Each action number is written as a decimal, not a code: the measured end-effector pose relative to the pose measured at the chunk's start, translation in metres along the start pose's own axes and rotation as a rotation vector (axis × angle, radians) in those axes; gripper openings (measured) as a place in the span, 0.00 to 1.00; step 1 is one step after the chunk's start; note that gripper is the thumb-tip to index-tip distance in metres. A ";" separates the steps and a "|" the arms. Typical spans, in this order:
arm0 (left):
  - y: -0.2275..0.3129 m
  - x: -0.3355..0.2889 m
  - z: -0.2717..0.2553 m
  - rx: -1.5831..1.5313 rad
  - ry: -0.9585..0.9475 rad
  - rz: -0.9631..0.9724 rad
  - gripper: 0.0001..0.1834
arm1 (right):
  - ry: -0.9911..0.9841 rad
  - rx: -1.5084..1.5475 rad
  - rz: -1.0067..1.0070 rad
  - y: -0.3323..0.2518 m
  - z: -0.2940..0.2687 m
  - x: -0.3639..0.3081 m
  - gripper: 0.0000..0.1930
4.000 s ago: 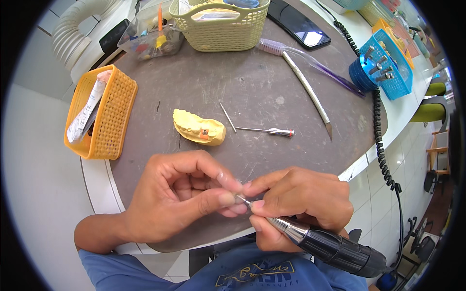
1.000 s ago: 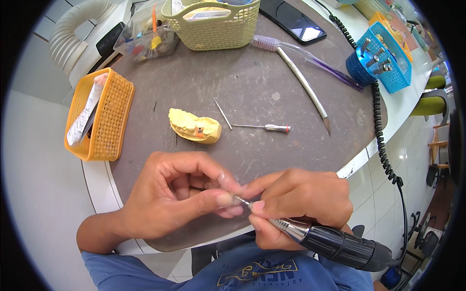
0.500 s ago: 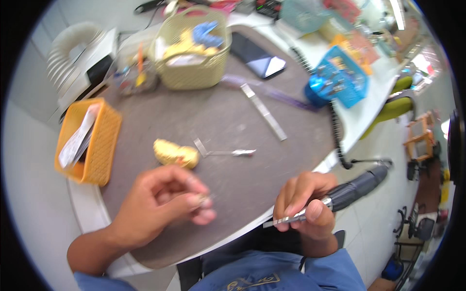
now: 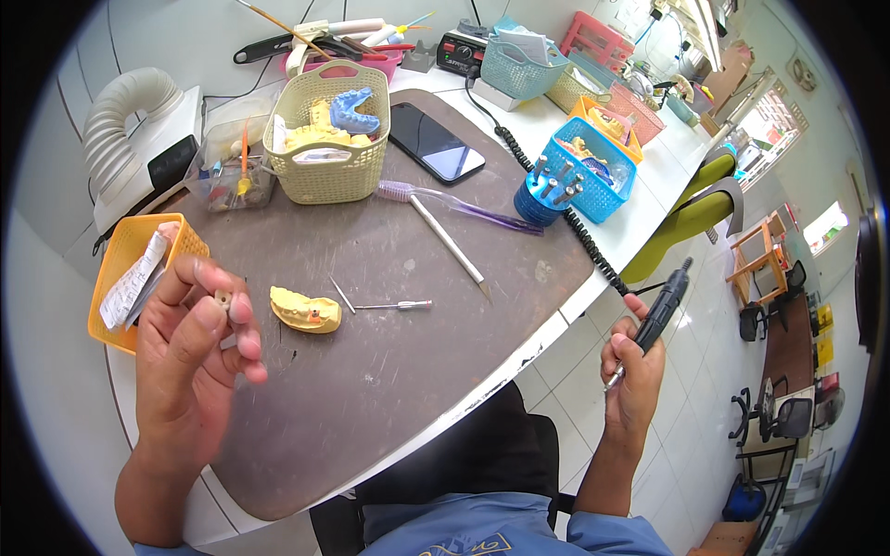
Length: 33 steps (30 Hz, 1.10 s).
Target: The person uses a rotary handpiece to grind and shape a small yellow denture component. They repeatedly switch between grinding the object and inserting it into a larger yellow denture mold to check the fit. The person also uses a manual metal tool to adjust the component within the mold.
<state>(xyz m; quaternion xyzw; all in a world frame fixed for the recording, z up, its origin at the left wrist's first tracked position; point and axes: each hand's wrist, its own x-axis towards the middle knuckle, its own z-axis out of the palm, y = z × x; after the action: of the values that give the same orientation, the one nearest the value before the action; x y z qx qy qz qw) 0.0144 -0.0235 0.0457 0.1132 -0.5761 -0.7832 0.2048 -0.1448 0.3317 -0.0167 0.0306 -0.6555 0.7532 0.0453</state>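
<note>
Pinched between the thumb and fingers of my left hand [image 4: 190, 347] is a small tooth-coloured dental crown [image 4: 222, 299], held up at the left of the table. My right hand [image 4: 633, 371] grips a black rotary handpiece [image 4: 662, 313] beyond the table's front right edge. Its metal tip points down toward me, while the back end slants up and away. On the brown mat, right of my left hand, lies a yellow plaster dental model [image 4: 304, 311] with a small reddish patch. Beside it rest a slim small screwdriver [image 4: 394, 305] and a thin metal rod [image 4: 341, 292].
Behind the model stand an orange basket [image 4: 104, 320] with papers and a beige basket [image 4: 324, 176] of dental casts. A phone [image 4: 436, 144], purple toothbrush [image 4: 464, 206], white-handled brush [image 4: 445, 239] and blue bur holder [image 4: 540, 202] lie farther back. A coiled black cord [image 4: 593, 246] runs along the right edge.
My left hand has risen and moved left, keeping its pinch on the crown. My right hand has moved away to the right, tilting the handpiece steeper. The head view has shifted too.
</note>
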 end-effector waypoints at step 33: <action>-0.026 0.029 -0.023 0.599 -0.049 0.223 0.08 | -0.841 -1.128 -0.944 -0.055 0.146 0.063 0.24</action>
<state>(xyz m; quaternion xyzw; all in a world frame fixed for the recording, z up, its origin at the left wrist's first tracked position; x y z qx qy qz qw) -0.0070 -0.0500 0.0152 0.0856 -0.7948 -0.5538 0.2329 -0.2034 0.1965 0.0641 0.5515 -0.8139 0.1413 0.1162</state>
